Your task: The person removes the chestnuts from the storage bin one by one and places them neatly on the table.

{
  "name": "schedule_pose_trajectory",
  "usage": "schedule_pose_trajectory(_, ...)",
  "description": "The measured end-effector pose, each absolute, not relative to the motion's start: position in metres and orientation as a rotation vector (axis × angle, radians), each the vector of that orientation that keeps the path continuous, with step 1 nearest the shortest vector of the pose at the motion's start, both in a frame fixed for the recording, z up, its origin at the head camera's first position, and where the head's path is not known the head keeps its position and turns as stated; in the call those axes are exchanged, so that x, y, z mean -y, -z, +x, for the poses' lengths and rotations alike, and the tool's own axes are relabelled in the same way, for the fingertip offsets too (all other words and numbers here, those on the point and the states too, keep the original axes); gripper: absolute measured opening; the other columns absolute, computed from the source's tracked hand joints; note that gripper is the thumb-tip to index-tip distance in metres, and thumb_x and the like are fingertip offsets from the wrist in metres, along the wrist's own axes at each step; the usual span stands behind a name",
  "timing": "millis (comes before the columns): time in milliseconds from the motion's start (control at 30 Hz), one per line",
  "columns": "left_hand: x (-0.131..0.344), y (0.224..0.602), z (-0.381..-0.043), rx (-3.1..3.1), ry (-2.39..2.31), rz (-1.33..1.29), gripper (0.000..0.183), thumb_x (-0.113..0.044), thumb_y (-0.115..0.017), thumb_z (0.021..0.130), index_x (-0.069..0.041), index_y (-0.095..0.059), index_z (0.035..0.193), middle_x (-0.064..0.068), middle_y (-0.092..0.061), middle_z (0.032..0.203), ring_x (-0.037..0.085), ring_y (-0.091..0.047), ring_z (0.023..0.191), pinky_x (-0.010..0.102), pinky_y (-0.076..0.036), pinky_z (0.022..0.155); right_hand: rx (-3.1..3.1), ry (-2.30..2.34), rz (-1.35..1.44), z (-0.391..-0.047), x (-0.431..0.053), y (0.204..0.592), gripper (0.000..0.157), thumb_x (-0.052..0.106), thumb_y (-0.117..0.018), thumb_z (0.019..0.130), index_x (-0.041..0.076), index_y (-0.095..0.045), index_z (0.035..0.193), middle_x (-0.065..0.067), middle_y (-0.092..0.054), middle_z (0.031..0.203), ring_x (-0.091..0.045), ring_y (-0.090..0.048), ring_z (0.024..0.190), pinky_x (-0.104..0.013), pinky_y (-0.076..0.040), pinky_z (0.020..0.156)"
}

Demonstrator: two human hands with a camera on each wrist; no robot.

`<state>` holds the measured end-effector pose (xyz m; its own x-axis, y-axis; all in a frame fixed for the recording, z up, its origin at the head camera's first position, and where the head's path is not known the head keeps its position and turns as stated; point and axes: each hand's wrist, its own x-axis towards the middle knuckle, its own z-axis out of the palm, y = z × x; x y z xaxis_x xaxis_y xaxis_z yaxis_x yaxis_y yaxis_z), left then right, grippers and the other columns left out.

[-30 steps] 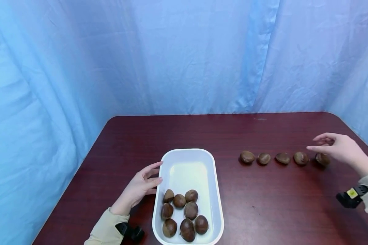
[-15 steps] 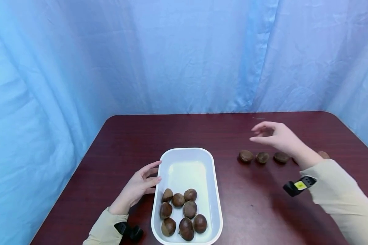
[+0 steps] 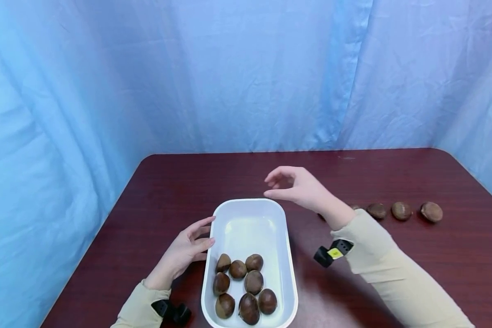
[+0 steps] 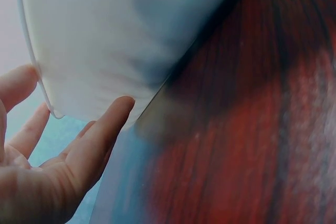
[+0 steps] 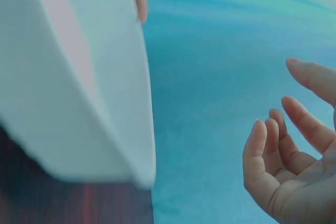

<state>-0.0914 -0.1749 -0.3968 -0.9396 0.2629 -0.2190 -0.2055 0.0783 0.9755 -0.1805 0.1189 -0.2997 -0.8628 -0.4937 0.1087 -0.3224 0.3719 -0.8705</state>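
Note:
A white plastic tray lies lengthwise at the front middle of the table, with several brown chestnuts in its near half. My left hand rests at the tray's left side, its fingers nearly straight against the wall. In the left wrist view, fingertips touch the tray's outer wall. Above and just beyond the tray's far right corner, my right hand hovers with loosely bent fingers. The right wrist view shows nothing in that hand.
Several chestnuts lie in a row on the dark red table to the right; the right forearm partly covers the leftmost ones. A blue curtain hangs behind the table and along its left side.
My right hand has travelled left from the right end of the chestnut row to the tray's far end, uncovering the rightmost chestnut. The left hand stays at the tray.

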Motion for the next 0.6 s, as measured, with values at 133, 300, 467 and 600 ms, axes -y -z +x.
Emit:
schedule_pose_trajectory(133, 0.175, 0.396, -0.09, -2.029, -1.927, 0.061, 0.063, -0.016, -0.062, 0.092, -0.009, -0.032, 0.147, 0.026, -0.039, 0.14, 0.018, -0.064, 0.102, 0.038, -0.056, 0.08, -2.379, 1.535, -0.778, -0.175, -0.096, 0.304, 0.023, 0.011, -0.074, 0.081, 0.004, -0.066, 0.101, -0.006, -0.065, 0.09, -0.017, -0.06, 0.083, -0.031, -0.05, 0.074)
schedule_pose_trajectory(300, 0.175, 0.396, -0.091, -2.007, -1.937, 0.059, 0.062, -0.014, -0.06, 0.093, -0.007, -0.031, 0.147, 0.026, -0.038, 0.141, 0.018, -0.063, 0.103, 0.038, -0.055, 0.08, -2.336, 1.541, -0.834, -0.168, -0.068, 0.312, 0.022, 0.013, -0.072, 0.083, 0.003, -0.066, 0.102, -0.007, -0.065, 0.092, -0.016, -0.059, 0.084, -0.031, -0.049, 0.077)
schedule_pose_trajectory(467, 0.175, 0.396, -0.091, -1.993, -1.94, 0.052, 0.061, -0.012, -0.058, 0.094, -0.007, -0.029, 0.148, 0.026, -0.037, 0.141, 0.016, -0.063, 0.103, 0.036, -0.055, 0.08, -2.303, 1.554, -0.831, -0.162, -0.047, 0.319, 0.023, 0.015, -0.071, 0.084, 0.002, -0.066, 0.103, -0.005, -0.064, 0.091, -0.017, -0.058, 0.083, -0.03, -0.049, 0.074)
schedule_pose_trajectory(600, 0.174, 0.395, -0.091, -1.995, -1.932, 0.048, 0.062, -0.013, -0.059, 0.094, -0.006, -0.029, 0.147, 0.026, -0.036, 0.142, 0.016, -0.063, 0.103, 0.035, -0.055, 0.08, -2.285, 1.541, -0.779, -0.159, -0.039, 0.33, 0.021, 0.016, -0.071, 0.084, 0.004, -0.067, 0.1, -0.005, -0.063, 0.089, -0.015, -0.057, 0.081, -0.028, -0.048, 0.07)
